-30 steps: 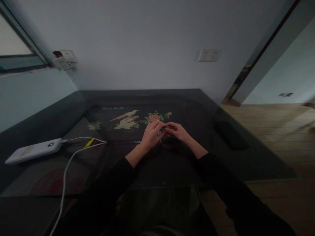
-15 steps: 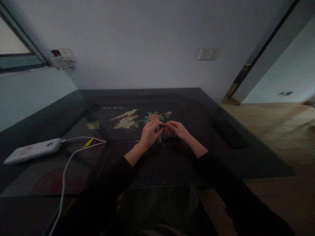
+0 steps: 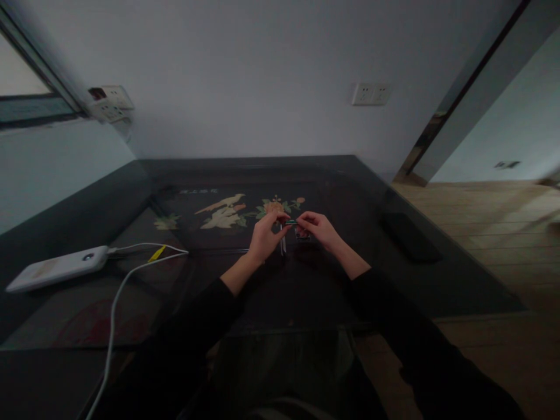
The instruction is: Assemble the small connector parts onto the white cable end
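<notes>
My left hand and my right hand meet over the middle of a dark glass-topped table. Between their fingertips they pinch a small object with a thin pale part hanging below my left fingers; the dim light hides what it is. A small dark reddish piece lies under my right fingers. Both sleeves are black.
A white power bank with a white cable and a yellow tag lies at the left. A dark flat phone-like item rests at the right. Bird-and-flower artwork shows under the glass. Wall sockets sit behind; wooden floor at the right.
My hands have drawn slightly apart, so the small object between the fingertips shows more. The view has shifted a little.
</notes>
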`<state>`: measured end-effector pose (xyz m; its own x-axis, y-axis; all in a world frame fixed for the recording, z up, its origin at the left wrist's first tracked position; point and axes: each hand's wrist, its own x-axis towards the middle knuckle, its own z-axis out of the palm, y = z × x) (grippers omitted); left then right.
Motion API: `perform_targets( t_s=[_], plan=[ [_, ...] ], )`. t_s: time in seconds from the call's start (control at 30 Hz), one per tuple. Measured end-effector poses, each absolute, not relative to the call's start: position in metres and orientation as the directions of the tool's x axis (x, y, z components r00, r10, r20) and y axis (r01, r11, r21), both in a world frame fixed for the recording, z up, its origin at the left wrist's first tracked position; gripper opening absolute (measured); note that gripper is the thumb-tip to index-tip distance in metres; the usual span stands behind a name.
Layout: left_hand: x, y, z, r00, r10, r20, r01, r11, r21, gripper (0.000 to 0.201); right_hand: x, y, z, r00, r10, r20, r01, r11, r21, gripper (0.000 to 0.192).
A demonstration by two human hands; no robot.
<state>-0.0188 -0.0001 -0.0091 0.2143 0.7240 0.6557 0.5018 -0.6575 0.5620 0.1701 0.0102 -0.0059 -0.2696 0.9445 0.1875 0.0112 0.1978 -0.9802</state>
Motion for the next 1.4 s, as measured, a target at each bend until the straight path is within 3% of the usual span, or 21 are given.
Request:
perform_targets(
  t_s=[0.5,0.73,0.9,1.4],
  plan=[
    [-0.0223,0.0001,-0.0084,0.358,0.657,0.663,0.656,-0.683,0.321,0.015,0.1697,0.0071,-0.0020,-0.248,0.940,0.234,0.076,0.260,-0.963,0.032],
    [-0.0233,0.0007,-0.0066,0.327,0.630,0.704,0.599,-0.715,0.361,0.011,0.1677,0.0086,-0.0076,-0.337,0.930,0.148,-0.048,0.140,-0.989,0.034],
    [-0.0238,0.0010,-0.0065,0.345,0.600,0.721,0.597,-0.734,0.325,0.013,0.1653,0.0066,-0.0105,-0.416,0.908,0.059,-0.093,0.023,-0.995,0.040],
    [-0.0222,-0.0019,-0.0045,0.339,0.503,0.795,0.474,-0.821,0.318,0.013,0.1659,0.0023,-0.0070,-0.556,0.829,0.069,-0.197,-0.051,-0.979,0.041]
  ],
)
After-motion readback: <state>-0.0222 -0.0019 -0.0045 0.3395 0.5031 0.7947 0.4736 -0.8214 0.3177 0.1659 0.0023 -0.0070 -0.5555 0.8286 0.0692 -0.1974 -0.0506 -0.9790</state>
